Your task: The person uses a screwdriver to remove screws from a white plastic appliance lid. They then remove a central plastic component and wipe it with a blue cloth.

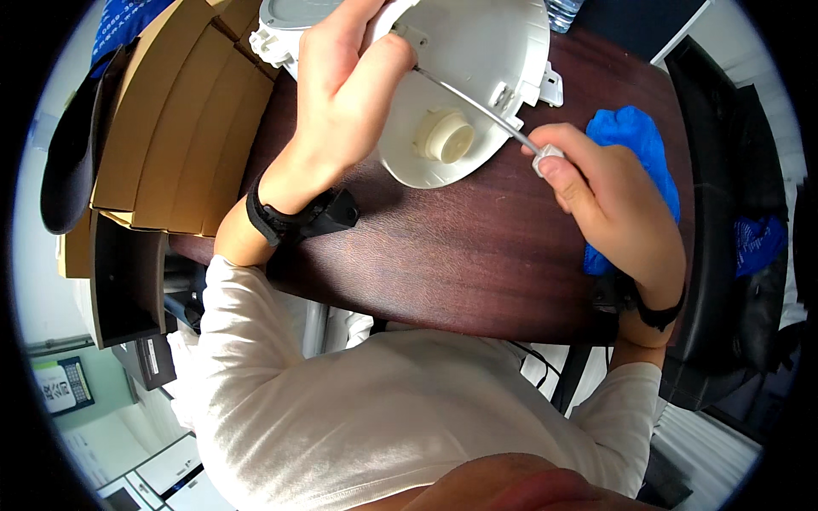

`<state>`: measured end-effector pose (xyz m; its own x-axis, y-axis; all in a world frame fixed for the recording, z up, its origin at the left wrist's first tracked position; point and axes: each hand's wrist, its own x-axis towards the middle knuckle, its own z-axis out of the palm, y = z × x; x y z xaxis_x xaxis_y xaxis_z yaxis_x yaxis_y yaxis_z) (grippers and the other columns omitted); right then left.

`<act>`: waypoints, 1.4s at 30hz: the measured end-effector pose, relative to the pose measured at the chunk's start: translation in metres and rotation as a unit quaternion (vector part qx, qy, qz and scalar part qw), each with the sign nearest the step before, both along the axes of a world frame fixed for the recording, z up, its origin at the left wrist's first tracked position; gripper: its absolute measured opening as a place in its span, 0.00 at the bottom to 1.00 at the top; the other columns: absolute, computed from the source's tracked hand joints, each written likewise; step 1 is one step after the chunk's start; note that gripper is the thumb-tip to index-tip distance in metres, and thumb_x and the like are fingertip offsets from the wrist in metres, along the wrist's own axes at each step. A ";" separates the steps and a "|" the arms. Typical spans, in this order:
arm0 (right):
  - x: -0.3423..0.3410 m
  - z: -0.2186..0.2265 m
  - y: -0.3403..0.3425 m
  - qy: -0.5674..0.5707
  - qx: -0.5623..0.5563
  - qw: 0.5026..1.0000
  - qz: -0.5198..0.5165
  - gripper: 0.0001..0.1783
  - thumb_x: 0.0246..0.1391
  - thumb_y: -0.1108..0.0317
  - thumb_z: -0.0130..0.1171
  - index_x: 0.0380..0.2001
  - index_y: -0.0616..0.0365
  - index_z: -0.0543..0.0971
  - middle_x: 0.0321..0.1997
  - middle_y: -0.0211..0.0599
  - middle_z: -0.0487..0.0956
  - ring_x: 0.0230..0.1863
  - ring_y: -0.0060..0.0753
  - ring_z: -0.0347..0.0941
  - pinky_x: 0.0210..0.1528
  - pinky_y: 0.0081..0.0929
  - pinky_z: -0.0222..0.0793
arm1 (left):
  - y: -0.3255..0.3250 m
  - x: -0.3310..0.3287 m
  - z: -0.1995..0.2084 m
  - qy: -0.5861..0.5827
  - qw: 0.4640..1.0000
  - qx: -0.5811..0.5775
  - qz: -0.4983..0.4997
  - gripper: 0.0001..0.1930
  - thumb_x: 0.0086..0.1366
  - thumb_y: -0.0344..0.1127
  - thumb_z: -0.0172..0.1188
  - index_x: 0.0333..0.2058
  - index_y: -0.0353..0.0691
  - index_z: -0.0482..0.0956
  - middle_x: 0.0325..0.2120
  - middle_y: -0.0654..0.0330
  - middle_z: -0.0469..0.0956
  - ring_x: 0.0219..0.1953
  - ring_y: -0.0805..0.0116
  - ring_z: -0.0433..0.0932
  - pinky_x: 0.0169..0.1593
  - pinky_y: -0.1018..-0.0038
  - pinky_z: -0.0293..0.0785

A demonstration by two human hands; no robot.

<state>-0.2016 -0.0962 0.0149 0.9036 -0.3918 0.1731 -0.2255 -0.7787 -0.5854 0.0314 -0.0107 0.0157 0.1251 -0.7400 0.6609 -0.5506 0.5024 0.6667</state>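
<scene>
A screwdriver [486, 111] with a long metal shaft and a pale, clear-looking handle is in my right hand [601, 175], fingers closed round the handle. Its shaft slants up and left, and the tip meets the inside of a white, rounded plastic shell [490, 47] beside my left thumb. My left hand [354, 89] grips the shell by its left side; some of its fingers are hidden behind the thumb and palm. Inside the shell sits a cream round knob-like part [449, 139]. Small hinge-like brackets [552, 87] stick out at the shell's right edge.
Cardboard boxes [175, 128] stand at the left of the dark wooden table [426, 264]. Behind my right hand lies a blue cloth [632, 128]. Another white part with a grey lid [294, 13] is at the back left, and a clear bottle [562, 13] at the back.
</scene>
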 end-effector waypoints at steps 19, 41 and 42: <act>-0.005 0.025 0.015 0.072 0.303 0.949 -0.054 0.18 0.66 0.60 0.37 0.40 0.60 0.74 0.14 0.27 0.70 0.11 0.13 0.63 0.14 0.12 0.56 | 0.004 -0.010 0.007 -0.014 0.996 0.050 0.072 0.29 0.49 0.31 0.44 0.52 0.27 0.68 0.45 0.51 0.74 0.47 0.65 0.72 0.52 0.76 0.65; -0.004 0.007 0.007 -0.022 -0.267 0.959 -0.090 0.15 0.49 0.62 0.62 0.40 0.55 0.77 0.23 0.40 0.75 0.22 0.37 0.71 0.24 0.27 0.63 | 0.000 -0.012 0.001 -0.014 0.992 0.091 0.089 0.27 0.51 0.32 0.45 0.51 0.30 0.71 0.43 0.54 0.76 0.44 0.69 0.73 0.48 0.79 0.66; -0.004 0.008 0.006 -0.021 -0.282 0.955 -0.094 0.16 0.48 0.62 0.63 0.40 0.55 0.77 0.23 0.40 0.75 0.21 0.37 0.71 0.24 0.28 0.63 | 0.000 -0.013 0.001 -0.018 0.991 0.101 0.084 0.27 0.51 0.32 0.45 0.51 0.30 0.70 0.43 0.54 0.76 0.44 0.70 0.73 0.48 0.79 0.66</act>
